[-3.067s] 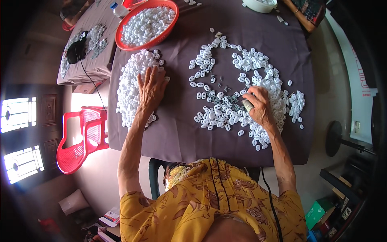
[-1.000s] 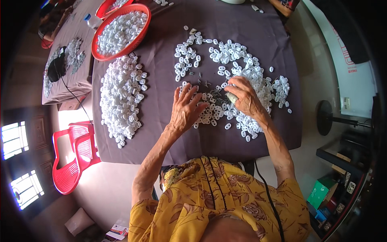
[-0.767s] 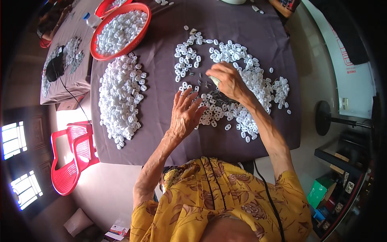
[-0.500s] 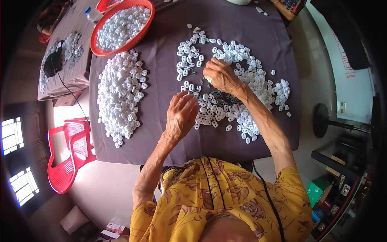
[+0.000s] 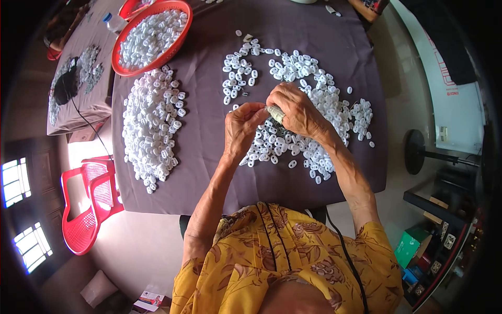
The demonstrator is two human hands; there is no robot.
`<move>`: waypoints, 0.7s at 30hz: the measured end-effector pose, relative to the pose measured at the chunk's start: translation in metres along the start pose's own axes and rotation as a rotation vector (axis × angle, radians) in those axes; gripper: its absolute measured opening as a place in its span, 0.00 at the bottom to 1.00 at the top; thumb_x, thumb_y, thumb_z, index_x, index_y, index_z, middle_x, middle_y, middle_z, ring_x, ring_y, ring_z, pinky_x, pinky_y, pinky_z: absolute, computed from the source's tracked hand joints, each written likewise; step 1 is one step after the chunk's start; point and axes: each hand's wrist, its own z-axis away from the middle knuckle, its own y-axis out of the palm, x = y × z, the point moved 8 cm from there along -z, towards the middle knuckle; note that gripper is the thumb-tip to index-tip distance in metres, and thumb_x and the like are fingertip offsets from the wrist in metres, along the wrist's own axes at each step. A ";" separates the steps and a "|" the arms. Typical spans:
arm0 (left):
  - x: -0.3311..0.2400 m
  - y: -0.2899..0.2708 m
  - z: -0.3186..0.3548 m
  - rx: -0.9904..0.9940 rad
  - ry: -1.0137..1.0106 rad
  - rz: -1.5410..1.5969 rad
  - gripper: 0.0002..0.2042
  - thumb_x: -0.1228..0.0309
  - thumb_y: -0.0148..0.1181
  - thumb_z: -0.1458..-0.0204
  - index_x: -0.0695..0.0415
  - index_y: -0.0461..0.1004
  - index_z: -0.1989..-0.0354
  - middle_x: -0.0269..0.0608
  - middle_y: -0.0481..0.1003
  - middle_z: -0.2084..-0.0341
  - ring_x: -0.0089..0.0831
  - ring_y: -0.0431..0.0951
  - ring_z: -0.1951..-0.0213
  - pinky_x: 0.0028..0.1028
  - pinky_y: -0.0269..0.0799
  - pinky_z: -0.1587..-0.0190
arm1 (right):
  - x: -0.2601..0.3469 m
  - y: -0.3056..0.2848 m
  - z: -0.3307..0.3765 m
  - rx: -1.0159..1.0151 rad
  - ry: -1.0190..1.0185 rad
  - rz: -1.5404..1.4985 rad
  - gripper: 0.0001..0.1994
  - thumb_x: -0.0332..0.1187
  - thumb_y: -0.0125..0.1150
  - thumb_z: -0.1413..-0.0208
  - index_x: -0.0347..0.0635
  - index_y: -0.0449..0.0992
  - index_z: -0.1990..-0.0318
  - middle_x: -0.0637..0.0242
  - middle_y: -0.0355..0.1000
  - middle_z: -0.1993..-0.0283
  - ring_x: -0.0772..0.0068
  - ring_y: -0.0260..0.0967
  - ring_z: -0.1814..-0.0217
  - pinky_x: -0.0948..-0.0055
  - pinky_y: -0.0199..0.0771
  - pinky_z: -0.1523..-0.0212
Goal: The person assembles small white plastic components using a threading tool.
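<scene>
My left hand and my right hand meet above the table, fingertips together. Between them is a small white plastic piece, which both hands pinch. Under the hands spreads a loose scatter of white plastic pieces on the dark purple tablecloth. A denser pile of the same white pieces lies to the left of my left hand. A red round basket full of white pieces stands at the far left of the table.
A second table with a grey pile and a black corded object stands at the left. Red plastic chairs are stacked below it. A dark stand base and shelves with boxes are at the right.
My left hand lifted off the table and rose toward my right hand. My right hand came up from the scatter, and both now pinch one white piece between them.
</scene>
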 end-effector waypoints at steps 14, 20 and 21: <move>-0.002 0.014 -0.007 0.057 -0.031 0.196 0.06 0.74 0.55 0.49 0.65 0.73 0.68 0.40 0.74 0.74 0.26 0.74 0.71 0.26 0.70 0.62 | -0.021 -0.005 0.015 -0.105 0.368 -0.372 0.09 0.17 0.51 0.59 0.38 0.68 0.68 0.61 0.70 0.73 0.60 0.70 0.70 0.68 0.68 0.69; 0.012 0.017 -0.010 0.099 -0.191 0.515 0.06 0.73 0.56 0.51 0.65 0.73 0.71 0.39 0.74 0.76 0.26 0.74 0.72 0.25 0.71 0.64 | -0.024 0.000 0.016 -0.172 0.332 -0.358 0.05 0.23 0.51 0.52 0.38 0.69 0.66 0.64 0.70 0.72 0.70 0.69 0.70 0.74 0.67 0.69; 0.009 0.015 -0.010 0.093 -0.142 0.480 0.06 0.73 0.56 0.51 0.65 0.73 0.70 0.39 0.74 0.75 0.26 0.74 0.72 0.25 0.71 0.63 | -0.022 0.000 0.015 -0.159 0.314 -0.346 0.05 0.23 0.51 0.52 0.38 0.69 0.66 0.64 0.71 0.71 0.70 0.69 0.70 0.74 0.67 0.69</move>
